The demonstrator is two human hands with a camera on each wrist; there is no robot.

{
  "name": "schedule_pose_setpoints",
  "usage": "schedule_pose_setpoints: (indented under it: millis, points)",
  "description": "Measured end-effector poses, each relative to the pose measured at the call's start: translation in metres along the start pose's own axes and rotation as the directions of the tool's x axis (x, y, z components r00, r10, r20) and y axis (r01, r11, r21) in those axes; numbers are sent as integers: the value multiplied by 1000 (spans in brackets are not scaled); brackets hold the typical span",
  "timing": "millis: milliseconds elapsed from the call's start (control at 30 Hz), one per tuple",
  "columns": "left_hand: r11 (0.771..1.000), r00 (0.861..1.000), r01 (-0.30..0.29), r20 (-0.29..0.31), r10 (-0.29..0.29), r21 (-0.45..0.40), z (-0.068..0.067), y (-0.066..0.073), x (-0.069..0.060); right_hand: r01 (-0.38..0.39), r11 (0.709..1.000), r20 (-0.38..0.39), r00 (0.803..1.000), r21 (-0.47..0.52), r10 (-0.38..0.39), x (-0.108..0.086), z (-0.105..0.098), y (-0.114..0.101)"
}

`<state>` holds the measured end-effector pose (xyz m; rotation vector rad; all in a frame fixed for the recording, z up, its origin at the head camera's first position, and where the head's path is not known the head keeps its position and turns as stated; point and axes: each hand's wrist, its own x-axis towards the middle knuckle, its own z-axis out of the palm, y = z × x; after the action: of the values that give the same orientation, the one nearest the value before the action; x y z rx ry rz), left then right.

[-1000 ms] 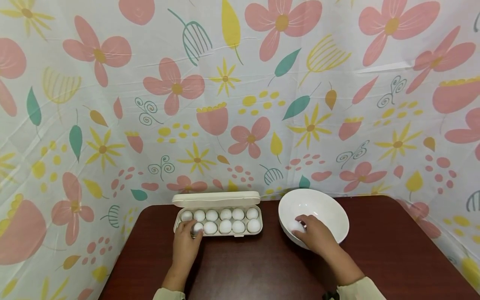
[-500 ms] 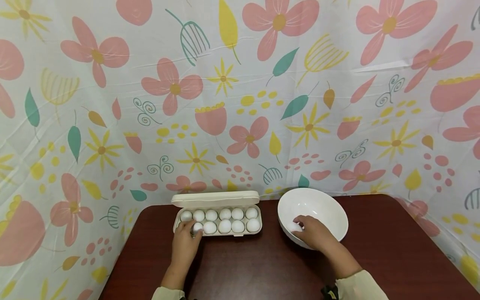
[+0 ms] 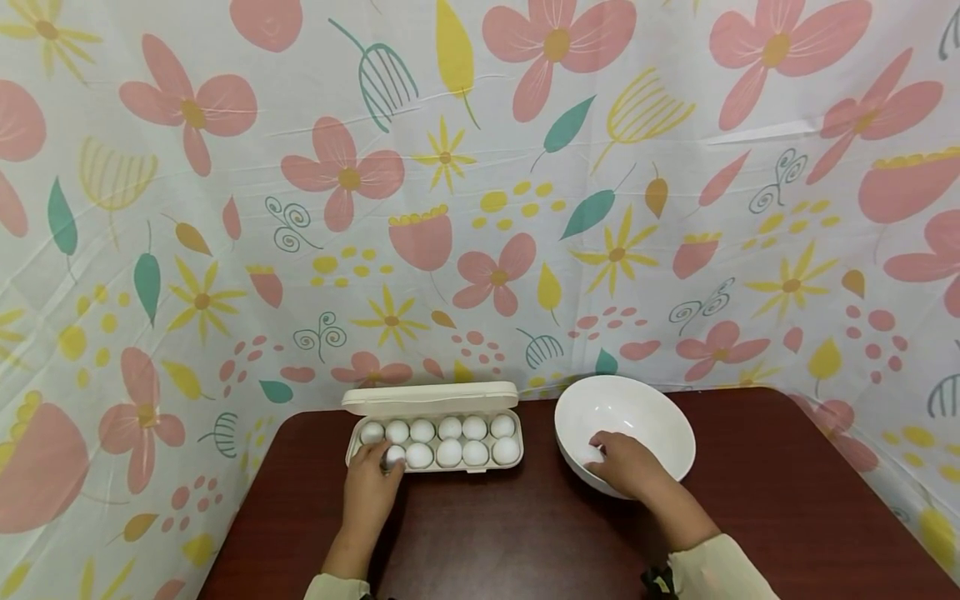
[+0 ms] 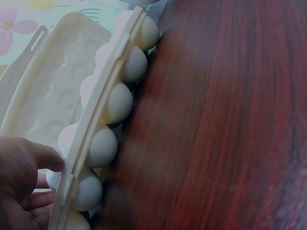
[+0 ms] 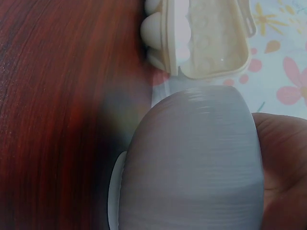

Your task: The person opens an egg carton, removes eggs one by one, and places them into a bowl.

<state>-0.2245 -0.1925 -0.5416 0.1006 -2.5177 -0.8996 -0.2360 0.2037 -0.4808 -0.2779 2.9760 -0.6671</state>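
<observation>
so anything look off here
Nothing stands out: the carton sits flat with its lid open, its eggs sit in rows, the bowl stands upright, and no spill shows. The right hand hides part of the bowl.

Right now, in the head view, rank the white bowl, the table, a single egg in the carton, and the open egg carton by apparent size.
1. Table
2. Egg carton and bowl, too close to rank: carton wider, bowl taller
3. Egg
</observation>
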Motion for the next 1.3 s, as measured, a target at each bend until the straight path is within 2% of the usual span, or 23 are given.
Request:
schedule_pose_setpoints:
  millis: [267, 867, 1100, 1300]
  points:
    - [1000, 1000, -1, -1, 1, 1, 1, 0, 2, -28, 999, 3, 1000, -45, 28, 1, -1, 3]
    - [1000, 1000, 1, 24, -2, 6, -2, 3, 1, -58, 997, 30, 998, -51, 59, 4, -2, 1]
    - [1000, 999, 22, 33, -22, 7, -3, 5, -1, -64, 996, 60, 996, -58, 67, 5, -3, -1]
    - [1000, 1000, 17, -4, -17, -18, -3, 5, -1, -53, 995, 67, 996, -84, 59, 5, -2, -1]
